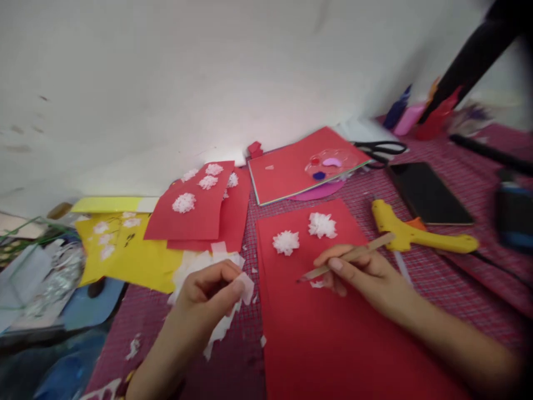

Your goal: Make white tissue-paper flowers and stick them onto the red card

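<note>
My left hand [214, 291] pinches a small square of white tissue paper [246, 288] between thumb and fingers. A loose heap of white tissue pieces [222, 328] lies beneath and beside it. In my right hand [362, 272] is a wooden pencil [356, 254], slanted with its dark tip pointing down and left over a large red paper sheet [316, 333]. Two fluffy white paper flowers, one at left [286, 243] and one at right [322, 225], sit on the sheet's upper part. A small white scrap [317, 284] shows near my right fingertips.
Red cards with white flowers [189, 222] overlap a yellow sheet [125, 250] at left. Behind are a red pad [287, 166] bearing a paint palette [328, 164], and black scissors [381, 149]. At right lie a yellow glue gun [416, 233], a phone [428, 191] and paint bottles [410, 119].
</note>
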The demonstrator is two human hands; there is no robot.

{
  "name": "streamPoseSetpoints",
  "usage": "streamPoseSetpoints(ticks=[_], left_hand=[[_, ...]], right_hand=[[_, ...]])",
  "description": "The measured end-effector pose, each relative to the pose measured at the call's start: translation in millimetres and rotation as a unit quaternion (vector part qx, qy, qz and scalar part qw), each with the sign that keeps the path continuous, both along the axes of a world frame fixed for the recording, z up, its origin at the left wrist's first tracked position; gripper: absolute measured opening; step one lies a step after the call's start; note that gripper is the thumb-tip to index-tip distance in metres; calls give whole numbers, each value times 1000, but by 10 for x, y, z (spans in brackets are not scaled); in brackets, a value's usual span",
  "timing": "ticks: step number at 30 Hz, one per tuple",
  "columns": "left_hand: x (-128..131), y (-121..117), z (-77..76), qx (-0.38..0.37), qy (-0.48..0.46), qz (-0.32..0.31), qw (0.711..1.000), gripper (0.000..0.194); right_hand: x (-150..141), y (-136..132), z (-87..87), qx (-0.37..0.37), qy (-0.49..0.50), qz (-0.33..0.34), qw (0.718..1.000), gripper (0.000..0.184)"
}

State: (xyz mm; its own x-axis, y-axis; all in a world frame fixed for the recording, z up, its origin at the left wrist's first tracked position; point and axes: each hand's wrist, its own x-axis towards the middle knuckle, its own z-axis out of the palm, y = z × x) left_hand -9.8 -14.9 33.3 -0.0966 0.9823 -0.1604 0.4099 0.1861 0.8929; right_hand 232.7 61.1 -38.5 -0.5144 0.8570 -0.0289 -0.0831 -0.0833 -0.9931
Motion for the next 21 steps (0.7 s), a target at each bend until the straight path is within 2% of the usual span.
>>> streamPoseSetpoints(ticks=[2,5,8,12,21], left_hand=[[183,190,-95,-63,-114,3,991,21],[461,409,-249,-103,-193,-6,976,16],[630,517,-334,-94,-213,-25,972,15],[673,555,-375,-102,-206,-48,972,15],[677,530,-365,-107,-231,-6,967,13]], right_hand=[[16,-35,87,17,35,-19,999,17],[34,-75,154,42,79,-35,995,16],[43,-91,149,67,105,-44,991,16],[57,-101,125,86,102,-58,989,18],[71,-79,157,116,56,-67,989,19]])
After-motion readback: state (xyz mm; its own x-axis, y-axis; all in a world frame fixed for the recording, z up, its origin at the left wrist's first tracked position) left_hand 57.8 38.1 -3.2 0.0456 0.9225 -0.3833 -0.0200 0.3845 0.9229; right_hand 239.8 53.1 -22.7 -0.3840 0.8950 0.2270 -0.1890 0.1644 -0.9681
